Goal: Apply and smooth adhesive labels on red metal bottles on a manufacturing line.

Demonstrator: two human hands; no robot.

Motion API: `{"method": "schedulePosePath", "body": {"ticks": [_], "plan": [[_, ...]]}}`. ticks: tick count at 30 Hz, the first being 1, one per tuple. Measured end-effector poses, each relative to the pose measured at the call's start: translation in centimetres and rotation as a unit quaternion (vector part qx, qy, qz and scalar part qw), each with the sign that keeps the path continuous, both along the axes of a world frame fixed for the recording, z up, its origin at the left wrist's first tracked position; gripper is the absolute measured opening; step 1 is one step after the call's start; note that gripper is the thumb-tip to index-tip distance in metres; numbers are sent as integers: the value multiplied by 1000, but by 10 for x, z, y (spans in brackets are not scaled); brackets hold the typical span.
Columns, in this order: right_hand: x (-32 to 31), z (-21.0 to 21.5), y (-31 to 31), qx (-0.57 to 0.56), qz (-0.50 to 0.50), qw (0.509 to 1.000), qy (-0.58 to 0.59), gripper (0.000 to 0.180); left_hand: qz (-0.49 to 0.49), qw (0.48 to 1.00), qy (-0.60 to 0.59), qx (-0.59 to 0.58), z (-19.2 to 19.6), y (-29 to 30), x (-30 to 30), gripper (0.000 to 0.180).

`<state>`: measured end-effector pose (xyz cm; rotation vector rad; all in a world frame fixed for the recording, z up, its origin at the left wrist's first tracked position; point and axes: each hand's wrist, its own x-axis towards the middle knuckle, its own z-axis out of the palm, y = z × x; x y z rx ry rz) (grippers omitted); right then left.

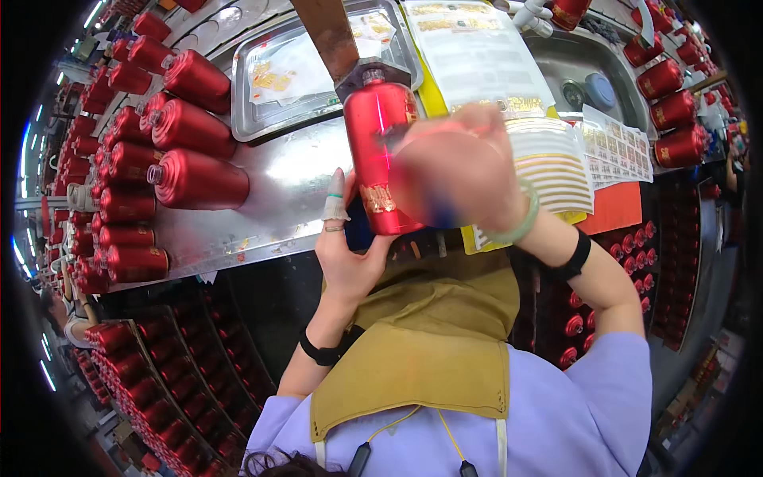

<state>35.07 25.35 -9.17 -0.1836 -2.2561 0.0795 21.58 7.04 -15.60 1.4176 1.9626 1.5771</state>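
Note:
A glossy red bottle [372, 151] with gold lettering near its base lies in front of me, its clear neck against a metal holder [370, 71] on a brown bar. My left hand [350, 258] cups the bottle's lower end, the thumb at its base and the fingers along its left side. One of those fingers wears a white wrap and a green band. Over the bottle's right side is my right hand [473, 167], smeared by motion, with a green bangle at the wrist. A dark and blue blur shows by its fingers; what it is, I cannot make out.
Several red bottles [199, 179] lie on the metal table [278, 179] to the left. Behind stands a metal tray [242, 99] with gold stickers. White sticker sheets [485, 56], a striped gold sheet [552, 163] and a sink [628, 67] are at the right. Racks of bottles [171, 374] flank me below.

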Motion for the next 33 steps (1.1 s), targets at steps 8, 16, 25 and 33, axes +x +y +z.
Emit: {"method": "schedulePosePath", "body": {"ticks": [8,16,25,33], "plan": [[-40,11,51,-167,26,985,31,23,25,994,96,40,11,5,1,83],[-15,-7,8,-5,213,976,-41,22,-45,987,149,-28,-9,-4,-16,84],[1,-17,8,-62,102,993,-13,24,-23,993,111,-21,-6,-4,-12,83],[56,-32,-71,-289,94,953,0,35,11,991,123,60,-1,-11,2,79]]}}
